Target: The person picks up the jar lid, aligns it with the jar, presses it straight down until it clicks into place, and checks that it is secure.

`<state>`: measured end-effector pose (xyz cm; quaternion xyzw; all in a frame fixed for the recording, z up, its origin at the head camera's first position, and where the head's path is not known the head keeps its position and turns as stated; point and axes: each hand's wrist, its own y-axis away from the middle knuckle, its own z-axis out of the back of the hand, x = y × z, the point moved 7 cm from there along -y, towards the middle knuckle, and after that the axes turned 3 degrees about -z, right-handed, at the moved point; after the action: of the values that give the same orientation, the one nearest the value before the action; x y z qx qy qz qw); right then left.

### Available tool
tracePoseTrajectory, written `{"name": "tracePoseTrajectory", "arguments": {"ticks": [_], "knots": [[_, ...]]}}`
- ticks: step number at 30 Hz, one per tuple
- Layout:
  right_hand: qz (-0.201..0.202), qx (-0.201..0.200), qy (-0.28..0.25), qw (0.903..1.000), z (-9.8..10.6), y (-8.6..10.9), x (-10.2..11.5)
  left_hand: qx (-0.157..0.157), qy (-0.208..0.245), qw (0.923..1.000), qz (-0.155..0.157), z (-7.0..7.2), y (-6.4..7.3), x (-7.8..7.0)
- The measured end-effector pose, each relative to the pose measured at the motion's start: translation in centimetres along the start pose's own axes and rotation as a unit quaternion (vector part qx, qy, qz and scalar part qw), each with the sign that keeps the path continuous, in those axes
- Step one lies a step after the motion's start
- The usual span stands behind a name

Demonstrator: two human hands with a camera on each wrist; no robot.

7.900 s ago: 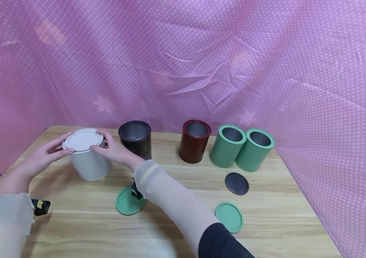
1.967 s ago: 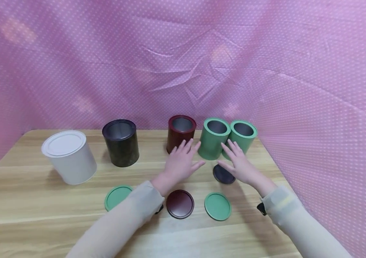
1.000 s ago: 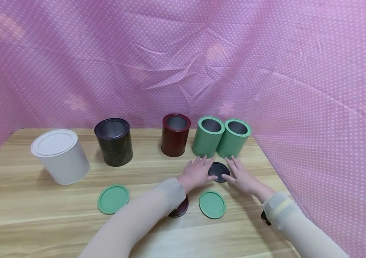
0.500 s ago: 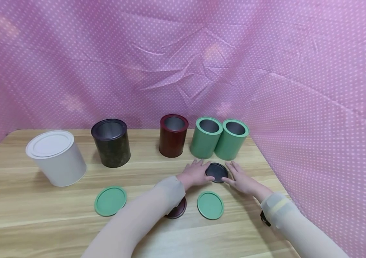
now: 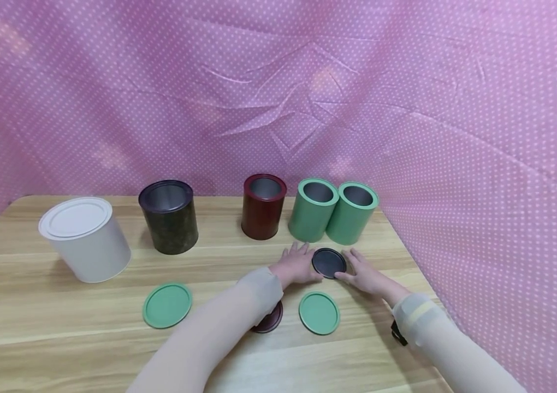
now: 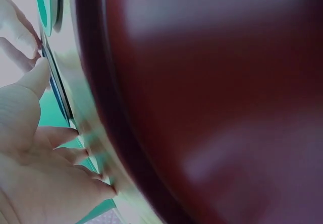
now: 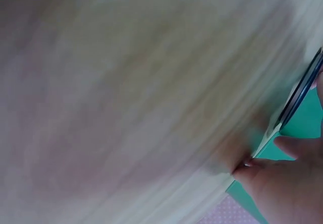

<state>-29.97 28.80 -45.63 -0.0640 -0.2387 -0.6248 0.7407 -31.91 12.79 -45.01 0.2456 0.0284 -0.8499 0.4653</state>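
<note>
A round black lid (image 5: 329, 263) lies on the wooden table. My left hand (image 5: 298, 266) rests at its left edge, fingers spread and fingertips down on the wood in the left wrist view. On the lid's other side is my right hand (image 5: 367, 277), fingers extended, thumb beside the near rim. I cannot tell whether either hand presses the rim. Under my left forearm a maroon lid (image 5: 270, 319) is partly hidden; up close, this maroon lid (image 6: 217, 93) fills most of the left wrist view. A green lid (image 5: 320, 313) lies just in front of the black one.
Along the back stand a white tin with its lid on (image 5: 87, 243), an open black tin (image 5: 172, 226), an open maroon tin (image 5: 261, 215) and two open green tins (image 5: 310, 218) side by side. Another green lid (image 5: 167, 305) lies at left. Pink dotted cloth (image 5: 259, 98) hangs behind.
Earlier both hands held the white tin's lid at left. They have since moved right and come down on either side of the black lid. Over the last half second they barely move.
</note>
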Motion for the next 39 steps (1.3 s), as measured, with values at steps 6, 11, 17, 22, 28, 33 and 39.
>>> {"name": "tracePoseTrajectory", "arguments": {"ticks": [6,11,17,22,28,33,39], "knots": [[0.002,-0.012,0.006,0.9999,0.0,-0.1,0.1,0.007,-0.006,1.0000,0.001,-0.1,0.0,0.2],[-0.001,-0.015,0.011,0.9998,0.1,0.0,0.2,0.001,-0.024,0.9997,0.003,-0.1,-0.2,0.2],[0.006,-0.030,0.018,0.9994,0.5,0.0,0.6,-0.019,-0.035,0.9992,0.010,0.4,-0.5,0.1],[0.003,-0.033,0.020,0.9992,0.3,0.2,0.6,-0.024,-0.041,0.9987,0.017,0.5,-0.4,0.0],[0.006,-0.031,0.016,0.9994,0.2,0.4,0.7,-0.035,-0.074,0.9963,0.026,0.5,-0.3,-0.2],[0.011,-0.036,0.012,0.9992,0.4,0.3,1.1,-0.055,-0.084,0.9945,0.030,0.9,-0.5,0.0],[0.003,-0.033,0.028,0.9990,0.1,0.2,1.1,-0.044,-0.086,0.9948,0.032,0.8,-0.8,0.1]]}}
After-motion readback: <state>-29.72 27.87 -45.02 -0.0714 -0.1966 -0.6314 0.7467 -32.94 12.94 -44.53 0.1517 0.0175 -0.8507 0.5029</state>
